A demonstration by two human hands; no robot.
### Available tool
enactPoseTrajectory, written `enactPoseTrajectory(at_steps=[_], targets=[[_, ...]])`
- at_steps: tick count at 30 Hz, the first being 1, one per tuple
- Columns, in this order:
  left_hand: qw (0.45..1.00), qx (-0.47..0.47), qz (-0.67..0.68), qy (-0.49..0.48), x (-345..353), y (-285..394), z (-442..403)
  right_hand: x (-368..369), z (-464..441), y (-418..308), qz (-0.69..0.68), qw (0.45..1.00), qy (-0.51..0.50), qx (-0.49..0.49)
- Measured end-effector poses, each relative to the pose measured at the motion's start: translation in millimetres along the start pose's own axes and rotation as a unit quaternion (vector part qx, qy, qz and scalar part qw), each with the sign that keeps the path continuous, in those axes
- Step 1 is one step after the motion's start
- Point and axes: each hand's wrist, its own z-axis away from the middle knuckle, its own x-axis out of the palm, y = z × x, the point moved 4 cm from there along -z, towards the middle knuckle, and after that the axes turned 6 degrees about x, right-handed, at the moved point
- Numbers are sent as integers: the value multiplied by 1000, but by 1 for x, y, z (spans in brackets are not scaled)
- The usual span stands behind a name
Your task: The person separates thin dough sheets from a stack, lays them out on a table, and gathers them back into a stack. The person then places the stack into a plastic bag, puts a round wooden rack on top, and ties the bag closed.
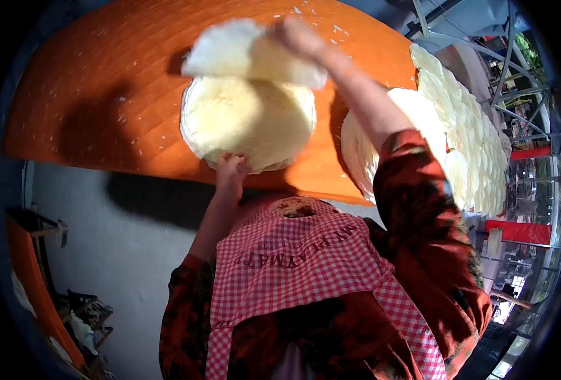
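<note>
A stack of thin, round, pale flatbreads [249, 120] lies on the orange table cover, near its front edge. Above the far side of the stack, a single flatbread sheet [236, 54] is raised and looks bent or folded over. My right hand [296, 37] grips that sheet at its upper right, fingers closed and slightly blurred. My left hand [232, 164] is at the stack's near edge, with its fingers pinched together on the rim of the flatbreads. How many layers it pinches cannot be made out.
To the right, another pile of pale round sheets [359, 152] sits partly behind my right arm. Farther right, many overlapping sheets [470, 126] are spread out. White flakes dot the orange cover [71, 95]. Metal frame bars [502, 76] stand at the upper right.
</note>
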Motion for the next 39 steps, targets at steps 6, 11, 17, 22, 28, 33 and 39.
enactPoseTrajectory(at_steps=[6,11,17,22,28,33,39], targets=[[970,201,-98,89,-31,9,2,-39,42,-70,148,977,58,-143],[972,219,-38,75,-40,17,8,148,134,-7,136,980,-76,-121],[980,169,-58,87,-43,21,9,181,157,28,106,986,-85,-101],[986,114,-42,110,-42,16,1,180,173,15,153,972,-87,-157],[991,95,-12,97,-33,27,10,186,189,32,80,969,-73,-222],[980,167,-47,100,-34,23,19,173,176,37,23,965,-93,-244],[985,111,-41,122,-31,5,43,171,173,38,-5,974,-115,-196]])
